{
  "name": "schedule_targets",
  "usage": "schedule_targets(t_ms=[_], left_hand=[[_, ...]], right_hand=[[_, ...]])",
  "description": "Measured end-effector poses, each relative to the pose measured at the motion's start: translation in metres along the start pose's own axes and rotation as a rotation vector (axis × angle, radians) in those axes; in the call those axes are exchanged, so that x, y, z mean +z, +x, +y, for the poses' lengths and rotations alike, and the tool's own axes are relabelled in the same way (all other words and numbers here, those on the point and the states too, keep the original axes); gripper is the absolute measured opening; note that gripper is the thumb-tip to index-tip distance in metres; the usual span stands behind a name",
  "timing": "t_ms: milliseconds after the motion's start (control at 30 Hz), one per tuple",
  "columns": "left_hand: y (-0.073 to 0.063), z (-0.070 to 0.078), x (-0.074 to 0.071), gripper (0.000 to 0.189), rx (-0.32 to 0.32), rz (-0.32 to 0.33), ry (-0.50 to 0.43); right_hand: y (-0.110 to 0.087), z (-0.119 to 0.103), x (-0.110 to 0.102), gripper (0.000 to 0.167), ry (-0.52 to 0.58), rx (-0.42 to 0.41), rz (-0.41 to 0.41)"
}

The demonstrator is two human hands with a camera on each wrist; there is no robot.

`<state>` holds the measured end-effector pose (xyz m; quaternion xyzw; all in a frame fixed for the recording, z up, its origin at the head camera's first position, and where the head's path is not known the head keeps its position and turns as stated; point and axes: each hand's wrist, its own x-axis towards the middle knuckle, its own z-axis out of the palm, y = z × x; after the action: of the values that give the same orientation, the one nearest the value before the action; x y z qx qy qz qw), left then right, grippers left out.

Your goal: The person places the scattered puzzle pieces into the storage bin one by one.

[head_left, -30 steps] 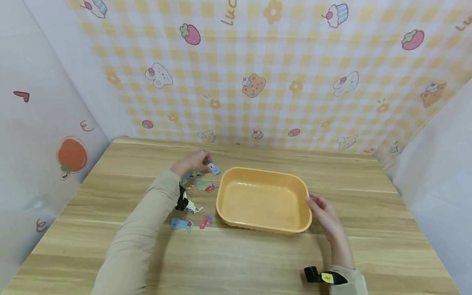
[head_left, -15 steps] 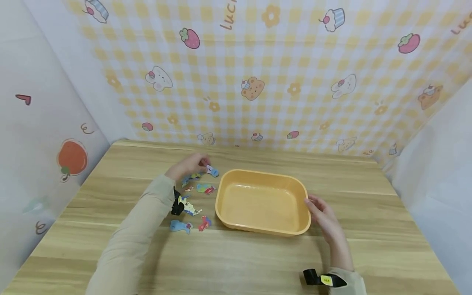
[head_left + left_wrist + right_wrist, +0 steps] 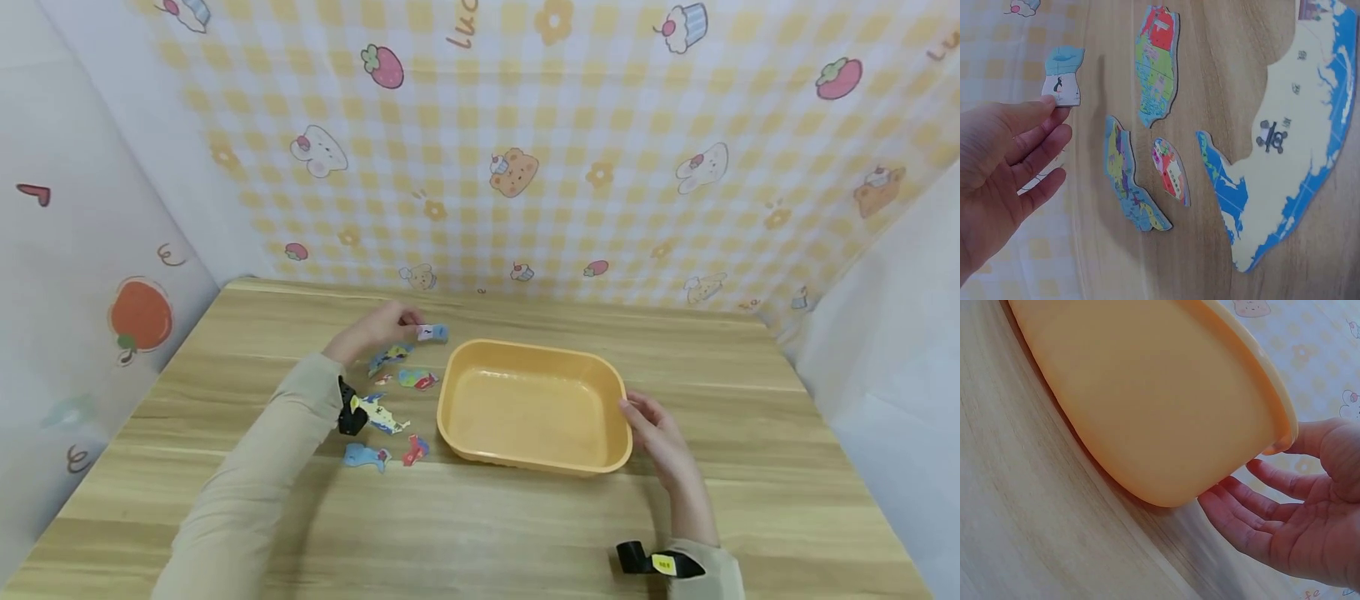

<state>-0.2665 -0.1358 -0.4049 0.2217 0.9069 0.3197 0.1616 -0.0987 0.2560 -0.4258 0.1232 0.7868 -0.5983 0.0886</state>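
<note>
Between thumb and index finger, my left hand point(image 3: 380, 325) pinches a small map puzzle piece point(image 3: 1063, 76), light blue and white with a penguin on it. In the head view this puzzle piece point(image 3: 432, 333) is just beyond the far left corner of a yellow plastic basin point(image 3: 536, 417). My right hand point(image 3: 660, 437) grips the basin's right end. Seen from the right wrist, its thumb hooks over the rim and the other fingers point(image 3: 1241, 515) lie against the outer wall. Below my left hand lie a green and red piece point(image 3: 1159, 69), a blue-yellow piece point(image 3: 1125, 175) and a small red-white piece point(image 3: 1171, 172).
A large cream and blue piece point(image 3: 1291, 137) lies under my left wrist. Nearer the front are a light blue piece point(image 3: 365, 457) and a red piece point(image 3: 415, 450). A yellow checked cloth point(image 3: 465, 125) stands behind the wooden table point(image 3: 480, 533).
My left hand has shifted slightly left and back with the penguin piece, which has turned more level. My right hand and the basin stay in place.
</note>
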Motion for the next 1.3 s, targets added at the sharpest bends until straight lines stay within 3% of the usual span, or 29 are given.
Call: schedule_targets(t_ms=[233, 733, 1033, 1300], left_hand=[[0.0, 0.01, -0.001, 0.023, 0.013, 0.02, 0.052], [0.002, 0.035, -0.022, 0.019, 0.121, 0.026, -0.002], [-0.001, 0.052, -0.041, 0.019, 0.131, 0.007, 0.103], [-0.007, 0.065, -0.046, 0.019, 0.106, -0.023, 0.139]], right_hand=[[-0.002, -0.001, -0.001, 0.054, -0.008, 0.005, -0.013], [0.003, -0.007, -0.003, 0.057, -0.034, 0.003, -0.02], [0.003, -0.008, -0.002, 0.057, -0.038, -0.001, -0.025], [0.0, -0.006, 0.001, 0.057, -0.044, -0.004, -0.027]])
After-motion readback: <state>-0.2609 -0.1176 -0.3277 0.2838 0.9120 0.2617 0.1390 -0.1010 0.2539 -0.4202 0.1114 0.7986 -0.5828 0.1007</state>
